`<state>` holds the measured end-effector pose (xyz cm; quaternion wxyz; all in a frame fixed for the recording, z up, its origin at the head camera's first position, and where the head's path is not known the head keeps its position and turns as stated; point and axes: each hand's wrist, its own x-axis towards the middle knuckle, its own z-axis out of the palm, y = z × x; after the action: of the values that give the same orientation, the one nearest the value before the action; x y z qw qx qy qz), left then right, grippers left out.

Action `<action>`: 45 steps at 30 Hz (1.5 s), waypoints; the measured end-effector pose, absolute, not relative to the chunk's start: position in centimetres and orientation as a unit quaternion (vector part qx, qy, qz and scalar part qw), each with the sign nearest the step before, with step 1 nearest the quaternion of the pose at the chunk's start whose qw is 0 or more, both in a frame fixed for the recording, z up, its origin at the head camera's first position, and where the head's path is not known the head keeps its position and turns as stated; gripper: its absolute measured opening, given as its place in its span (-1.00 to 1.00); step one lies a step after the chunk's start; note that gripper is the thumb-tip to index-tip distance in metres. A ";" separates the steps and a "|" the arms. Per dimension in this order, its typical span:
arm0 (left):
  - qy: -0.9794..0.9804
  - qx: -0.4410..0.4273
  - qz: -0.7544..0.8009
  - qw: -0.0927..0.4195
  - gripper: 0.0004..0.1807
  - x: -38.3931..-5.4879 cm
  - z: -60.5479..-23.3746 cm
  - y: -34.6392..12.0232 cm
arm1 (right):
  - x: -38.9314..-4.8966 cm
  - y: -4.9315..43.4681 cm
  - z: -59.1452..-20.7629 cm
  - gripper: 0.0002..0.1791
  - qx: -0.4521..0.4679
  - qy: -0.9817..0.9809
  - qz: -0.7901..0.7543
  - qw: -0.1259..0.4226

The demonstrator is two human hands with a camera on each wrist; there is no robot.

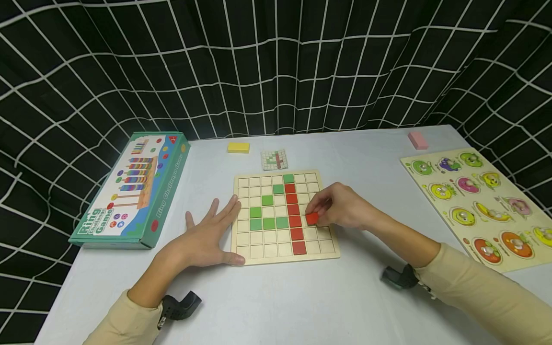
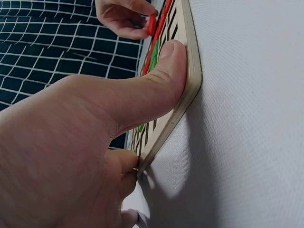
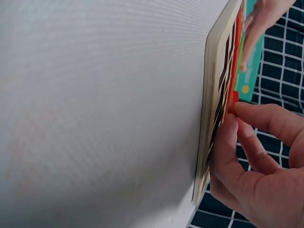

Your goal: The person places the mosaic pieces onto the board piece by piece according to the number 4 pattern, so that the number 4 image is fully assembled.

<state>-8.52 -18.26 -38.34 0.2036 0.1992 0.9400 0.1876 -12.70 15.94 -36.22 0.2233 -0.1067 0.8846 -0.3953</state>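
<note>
A wooden grid board [image 1: 263, 251] lies flat on the white table, with a column of red square tiles [image 1: 293, 209] and several green square tiles [image 1: 268, 223] set in its cells. Over the cells just right of the red column, my right hand [image 1: 340, 206] pinches a loose red tile [image 1: 312, 218] between thumb and fingers; the right wrist view shows this red tile [image 3: 235, 100] at the fingertips, close to the board's surface. My left hand [image 1: 207, 239] rests at the board's left edge with fingers spread, its thumb [image 2: 173, 66] lying on the near corner.
Behind the board lies a small pattern card [image 1: 274, 159], with a yellow block [image 1: 238, 147] to its left. A green game box [image 1: 133, 191] stands at the left. On the right are a fruit-and-vegetable puzzle board [image 1: 478, 206] and a pink block [image 1: 418, 141]. Grid-patterned black cloth [image 1: 276, 62] hangs behind.
</note>
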 end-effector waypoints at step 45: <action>0.940 0.200 0.190 0.201 0.39 -8.5 -38.4 -18.3 | -12.9 14.9 -36.6 -0.66 -0.142 0.903 -0.350 0.204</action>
<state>-8.51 -18.34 -38.45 0.2011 0.1998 0.9399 0.1901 -12.90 14.85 -36.56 0.2038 -0.1418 0.9031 -0.3505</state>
